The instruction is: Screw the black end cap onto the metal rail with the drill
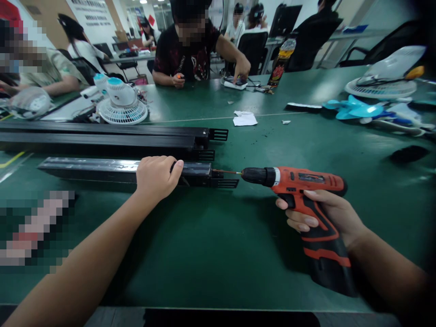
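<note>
My left hand [158, 178] is wrapped around a long black rectangular bar [98, 169] that lies on the green table [211, 259]. Slotted black tabs [225, 183] stick out of the bar's right end. In my right hand [327, 213] is an orange and black cordless drill [303, 179], gripped by its handle and pointing left. A thin long bit [229, 171] runs from the chuck to the bar's end; how far it reaches inside is hidden. Behind this bar lie more black bars [102, 136] with similar slotted ends.
White fan parts [122, 102] stand at the back left, and another fan [384, 77] with blue blades [361, 109] lies back right. Paper scraps [245, 119] are mid-table. Across the table a person [190, 50] handles small parts near a bottle [282, 61].
</note>
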A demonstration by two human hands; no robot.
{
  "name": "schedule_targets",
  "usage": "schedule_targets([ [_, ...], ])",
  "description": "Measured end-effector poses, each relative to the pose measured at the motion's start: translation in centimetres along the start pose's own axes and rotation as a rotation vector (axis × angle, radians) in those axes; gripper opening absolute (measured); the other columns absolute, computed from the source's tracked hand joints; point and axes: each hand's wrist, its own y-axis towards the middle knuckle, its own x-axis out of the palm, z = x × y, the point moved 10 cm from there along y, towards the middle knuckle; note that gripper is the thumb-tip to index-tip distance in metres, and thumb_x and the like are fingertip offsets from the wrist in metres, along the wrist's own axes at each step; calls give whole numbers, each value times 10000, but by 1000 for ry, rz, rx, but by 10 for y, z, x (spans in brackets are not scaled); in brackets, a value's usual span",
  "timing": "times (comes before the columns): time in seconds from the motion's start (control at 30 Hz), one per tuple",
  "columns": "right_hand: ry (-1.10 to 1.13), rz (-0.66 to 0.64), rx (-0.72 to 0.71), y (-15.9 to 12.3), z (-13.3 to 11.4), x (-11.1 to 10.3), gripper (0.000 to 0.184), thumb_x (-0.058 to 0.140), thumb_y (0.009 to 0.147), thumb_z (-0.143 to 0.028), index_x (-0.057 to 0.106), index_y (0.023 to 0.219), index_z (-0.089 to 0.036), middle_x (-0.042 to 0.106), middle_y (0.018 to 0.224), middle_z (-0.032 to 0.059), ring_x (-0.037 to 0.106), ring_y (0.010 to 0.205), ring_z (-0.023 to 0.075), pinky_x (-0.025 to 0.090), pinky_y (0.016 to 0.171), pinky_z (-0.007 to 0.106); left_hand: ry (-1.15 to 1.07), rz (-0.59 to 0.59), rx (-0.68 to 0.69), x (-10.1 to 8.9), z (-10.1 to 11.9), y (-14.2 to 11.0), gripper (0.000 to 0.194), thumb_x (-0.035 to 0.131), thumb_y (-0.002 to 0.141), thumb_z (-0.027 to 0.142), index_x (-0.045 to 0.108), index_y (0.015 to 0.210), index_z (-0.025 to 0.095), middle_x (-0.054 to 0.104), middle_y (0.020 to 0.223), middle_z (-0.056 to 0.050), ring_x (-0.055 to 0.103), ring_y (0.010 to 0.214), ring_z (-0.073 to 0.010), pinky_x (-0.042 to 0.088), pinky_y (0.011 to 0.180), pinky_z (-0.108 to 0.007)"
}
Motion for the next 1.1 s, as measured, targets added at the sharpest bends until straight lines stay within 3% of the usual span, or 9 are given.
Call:
schedule_targets([
  [0.57,-15,36,5,0,1,-4,351,797,825,-475,838,915,-138,522,509,-13,327,487,134,483,516,281,-10,5,-11,0,-1,-1,623,302,1113,498,789,877,190,790,818,-99,698,769,-286,426,733,-437],
  [0.93,1,0,22,0,2,1,374,809,832,-468,837,932,-109,501,499,-16,402,499,134,495,532,253,-11,7,-17,0,-1,-1,608,314,1104,506,789,881,199,805,847,-110,708,785,-296,438,753,-447],
  [1.1,-8,11,17,0,2,-1,354,787,842,-474,827,934,-135,511,516,-17,361,498,131,498,535,264,-13,-5,-20,1,-2,-1,618,313,1106,513,799,905,189,810,867,-118,715,802,-303,441,764,-450],
])
